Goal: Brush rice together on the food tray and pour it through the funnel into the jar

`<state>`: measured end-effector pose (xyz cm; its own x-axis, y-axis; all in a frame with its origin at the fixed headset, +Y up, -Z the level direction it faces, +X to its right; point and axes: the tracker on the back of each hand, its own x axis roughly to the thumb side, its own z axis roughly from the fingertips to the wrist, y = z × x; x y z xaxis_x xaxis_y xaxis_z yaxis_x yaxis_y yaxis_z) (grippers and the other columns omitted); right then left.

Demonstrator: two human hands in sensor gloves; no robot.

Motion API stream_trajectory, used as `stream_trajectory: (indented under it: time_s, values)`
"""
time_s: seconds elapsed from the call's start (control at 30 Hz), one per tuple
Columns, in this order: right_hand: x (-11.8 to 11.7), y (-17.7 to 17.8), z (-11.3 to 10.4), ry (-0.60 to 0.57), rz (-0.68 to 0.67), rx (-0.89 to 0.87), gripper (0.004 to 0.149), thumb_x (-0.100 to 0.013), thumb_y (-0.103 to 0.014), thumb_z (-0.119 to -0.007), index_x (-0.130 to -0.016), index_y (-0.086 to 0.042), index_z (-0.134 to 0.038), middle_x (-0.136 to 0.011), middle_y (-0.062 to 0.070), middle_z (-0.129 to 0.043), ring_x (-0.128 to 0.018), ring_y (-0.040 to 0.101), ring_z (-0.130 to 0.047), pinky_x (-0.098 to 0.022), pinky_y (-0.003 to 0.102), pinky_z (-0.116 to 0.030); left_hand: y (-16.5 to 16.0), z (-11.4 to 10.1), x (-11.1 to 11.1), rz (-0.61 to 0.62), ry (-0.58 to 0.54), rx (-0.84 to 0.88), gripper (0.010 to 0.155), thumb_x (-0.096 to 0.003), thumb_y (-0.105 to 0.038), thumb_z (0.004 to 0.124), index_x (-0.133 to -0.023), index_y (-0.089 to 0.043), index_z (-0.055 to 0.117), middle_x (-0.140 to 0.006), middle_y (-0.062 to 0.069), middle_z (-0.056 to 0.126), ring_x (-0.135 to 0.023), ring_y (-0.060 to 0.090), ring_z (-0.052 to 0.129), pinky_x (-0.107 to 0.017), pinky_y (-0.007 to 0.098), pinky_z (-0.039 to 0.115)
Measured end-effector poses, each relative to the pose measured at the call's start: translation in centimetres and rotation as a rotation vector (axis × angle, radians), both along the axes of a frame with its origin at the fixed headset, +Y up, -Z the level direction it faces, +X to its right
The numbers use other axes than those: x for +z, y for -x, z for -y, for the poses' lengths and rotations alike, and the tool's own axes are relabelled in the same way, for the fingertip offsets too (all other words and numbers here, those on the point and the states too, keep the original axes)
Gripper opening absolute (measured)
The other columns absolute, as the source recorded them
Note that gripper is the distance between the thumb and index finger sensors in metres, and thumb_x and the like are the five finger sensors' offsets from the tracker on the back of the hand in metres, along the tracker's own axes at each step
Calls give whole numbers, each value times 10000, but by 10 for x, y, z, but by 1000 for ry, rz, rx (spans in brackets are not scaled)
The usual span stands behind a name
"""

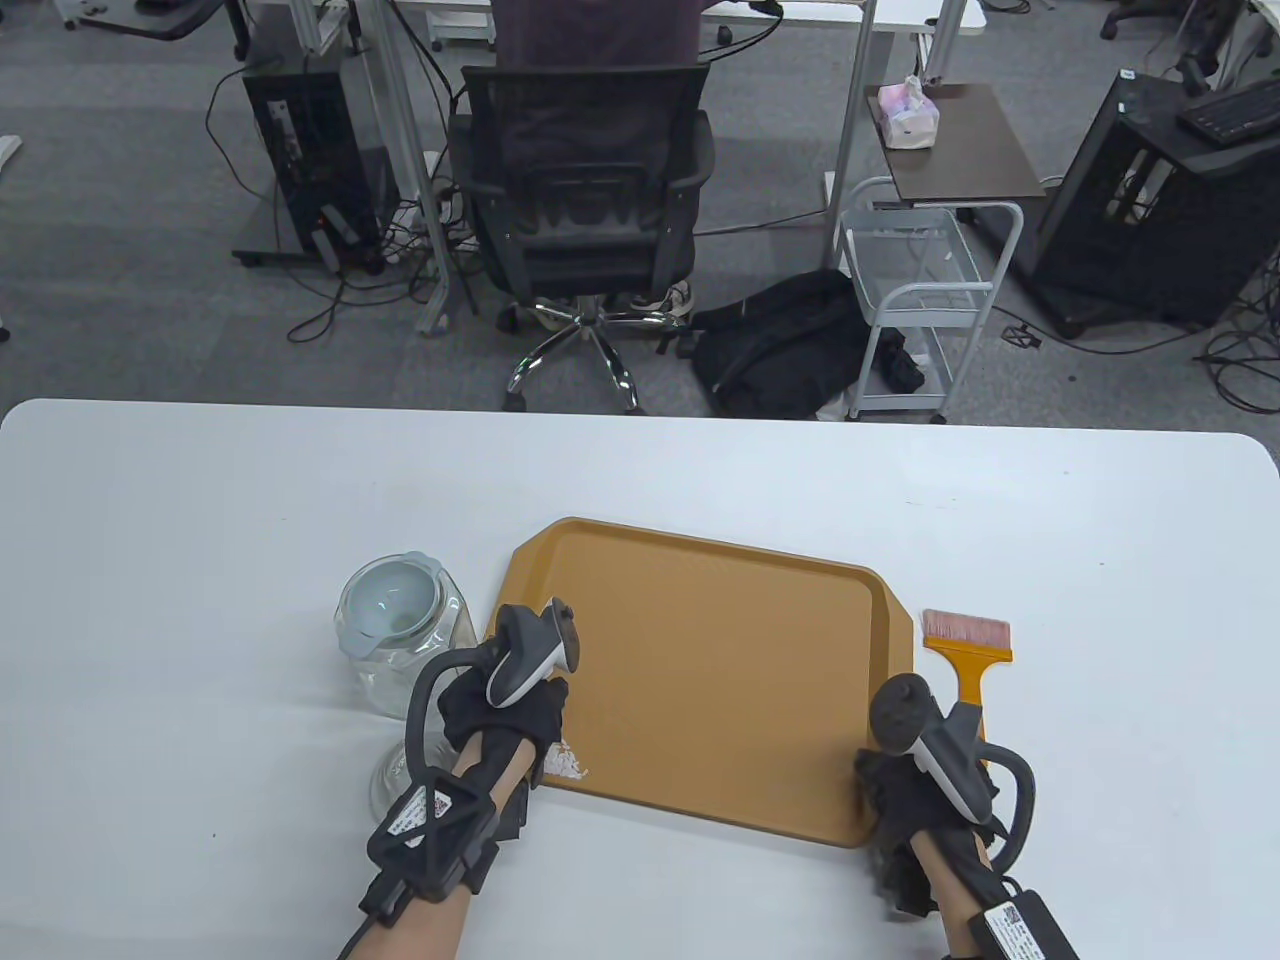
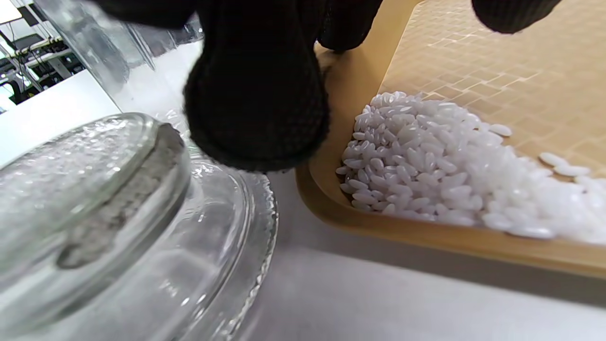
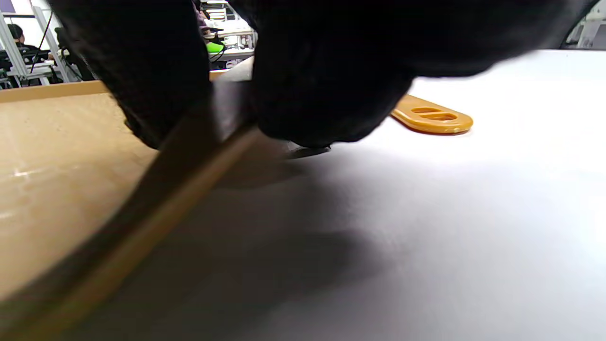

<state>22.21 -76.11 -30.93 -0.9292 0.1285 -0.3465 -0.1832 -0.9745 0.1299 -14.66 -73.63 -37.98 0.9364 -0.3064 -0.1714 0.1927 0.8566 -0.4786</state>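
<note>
The rice [image 2: 426, 161] lies heaped in the near-left corner of the food tray [image 1: 720, 680], brushing apparently done; the left hand [image 1: 505, 705] grips that corner's rim, the right hand [image 1: 915, 790] pinches the near-right edge; the brush [image 1: 965, 650] lies on the worktop; next, lift and tilt the corner over the funnel [image 1: 392, 602] atop the jar [image 1: 400, 650]; no writing is readable.

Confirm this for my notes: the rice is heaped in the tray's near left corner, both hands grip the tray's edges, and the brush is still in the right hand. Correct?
Not quite. The brush lies on the table beside the tray, not in the right hand; the table view shows this. The rice and both hands, including the left hand, are as you say.
</note>
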Motion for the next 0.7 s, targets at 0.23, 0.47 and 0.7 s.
stream_trajectory:
  time_s: [0.23,0.47,0.7]
  values:
    - [-3,-8,1,38,19,-103,838,-426,-387,-918,-1025,107,-602,-793,215,-893,-252,181,-972,-172,345,-865,2,1,0,-8,9,16,818,-476,-709,604,-1090,-178,504,-879,252,881,-363,212,1071,-196,350,850]
    - [-5,-18,4,69,31,-204,840,-424,-383,-924,-1019,115,-602,-773,195,-894,-245,170,-964,-170,341,-863,13,0,-1,-40,54,127,848,-472,-718,604,-1108,-183,440,-917,270,839,-398,217,1066,-220,354,852]
    - [-4,-32,6,83,47,-280,833,-416,-384,-936,-1006,108,-614,-763,175,-883,-248,163,-965,-179,339,-867,12,1,-4,-63,140,238,894,-475,-729,583,-1119,-158,343,-973,321,743,-396,206,1052,-225,341,848]
